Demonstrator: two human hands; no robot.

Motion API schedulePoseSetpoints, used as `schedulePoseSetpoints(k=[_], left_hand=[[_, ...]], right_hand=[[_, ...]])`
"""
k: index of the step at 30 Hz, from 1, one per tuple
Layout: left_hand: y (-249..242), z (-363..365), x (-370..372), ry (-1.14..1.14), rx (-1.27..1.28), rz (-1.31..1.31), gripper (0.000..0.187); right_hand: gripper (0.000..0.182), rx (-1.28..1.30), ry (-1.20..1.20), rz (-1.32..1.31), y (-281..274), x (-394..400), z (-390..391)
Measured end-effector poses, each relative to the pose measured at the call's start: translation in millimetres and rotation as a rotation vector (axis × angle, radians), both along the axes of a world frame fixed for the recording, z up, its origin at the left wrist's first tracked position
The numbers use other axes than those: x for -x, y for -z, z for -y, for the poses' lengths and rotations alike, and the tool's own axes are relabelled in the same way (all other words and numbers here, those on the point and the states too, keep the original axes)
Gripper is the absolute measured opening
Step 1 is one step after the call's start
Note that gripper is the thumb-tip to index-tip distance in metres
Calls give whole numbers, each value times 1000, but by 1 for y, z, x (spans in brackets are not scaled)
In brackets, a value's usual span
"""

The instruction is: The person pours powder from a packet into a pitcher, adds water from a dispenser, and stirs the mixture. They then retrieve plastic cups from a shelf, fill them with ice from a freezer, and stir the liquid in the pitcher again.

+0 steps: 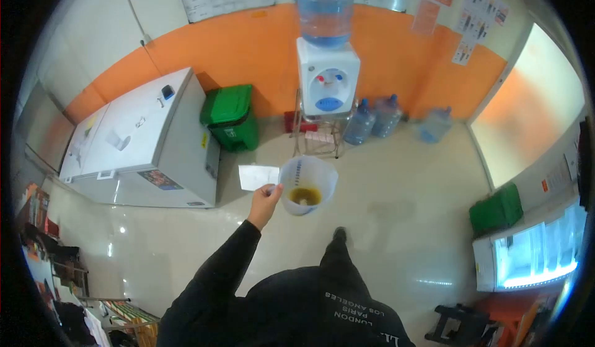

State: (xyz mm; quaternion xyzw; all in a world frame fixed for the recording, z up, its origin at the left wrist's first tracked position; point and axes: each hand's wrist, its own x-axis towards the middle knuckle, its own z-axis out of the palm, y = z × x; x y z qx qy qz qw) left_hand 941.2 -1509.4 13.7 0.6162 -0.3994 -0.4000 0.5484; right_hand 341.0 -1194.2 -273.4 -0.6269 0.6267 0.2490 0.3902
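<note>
My left hand [265,207] is closed on the side of a translucent plastic measuring jug [328,176], held out in front of me. Dark markings run up the jug's wall, and a yellow-brown liquid [305,195] lies at its bottom. A flat white piece like paper or card [258,177] shows just beyond the same hand, by the jug's rim; whether the fingers grip it too, I cannot make out. My right hand is out of view.
Ahead stands a water dispenser [328,77] on a metal stand, with large blue water bottles [359,122] beside it. To the left are a green bin [229,116] and a white chest freezer [133,130]. A lit display fridge [536,254] and another green bin [496,209] are at right.
</note>
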Motion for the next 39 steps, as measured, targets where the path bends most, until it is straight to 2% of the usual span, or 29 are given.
schedulePoseSetpoints(k=[3, 7, 8, 9, 10, 11, 13, 14, 15, 16, 18, 19, 20, 22, 25, 27, 29, 32, 35, 38, 39], left_hand=[[-1, 77, 26, -94, -22, -24, 32], [23, 152, 40, -74, -50, -79, 32], [25, 170, 41, -90, -52, -91, 31], [26, 194, 40, -106, -47, -104, 31], [33, 216, 38, -120, -46, -88, 30], [44, 236, 34, -135, -44, -71, 29], [54, 268, 31, -145, -77, -69, 27], [58, 287, 29, -136, -111, -82, 27], [63, 306, 27, -119, -152, -98, 26], [70, 322, 23, -70, -168, -87, 26], [93, 361, 7, -7, -148, -67, 26], [101, 373, 0, 18, -149, -64, 26], [96, 387, -13, 71, -285, -58, 28], [107, 410, -19, -5, -285, -127, 28], [114, 451, -23, 5, -298, -137, 29], [123, 465, -21, -3, -309, -169, 30], [141, 479, -16, -78, -307, -260, 31], [132, 502, -5, -158, -349, -372, 34], [135, 513, 6, -150, -367, -370, 34], [121, 521, 15, -211, -267, -423, 32], [131, 521, 16, -222, -250, -425, 32]], right_hand=[[25, -54, 115, -40, 6, 42, 81], [23, -16, 208, 27, 22, 112, 234], [23, 4, 266, 108, 35, 132, 284], [23, 21, 435, 304, 61, 160, 340], [22, 28, 640, 531, 54, 162, 400], [18, 66, 721, 522, 53, 155, 459], [14, 152, 881, 510, -29, 90, 601], [18, 337, 805, 538, -68, 40, 651], [19, 362, 654, 571, -140, -17, 702], [21, 399, 567, 470, -165, -53, 745], [24, 381, 615, 657, -182, -109, 811], [26, 350, 591, 677, -202, -141, 832], [28, 315, 560, 700, -221, -173, 850], [26, 258, 436, 745, -235, -219, 875], [30, 332, 148, 721, -235, -283, 913], [34, 369, 48, 873, -264, -331, 922], [42, 438, -166, 906, -265, -367, 936], [55, 394, -428, 716, -296, -420, 944], [70, 424, -609, 578, -291, -450, 946], [73, 507, -644, 610, -281, -472, 948], [73, 546, -653, 618, -275, -476, 948]])
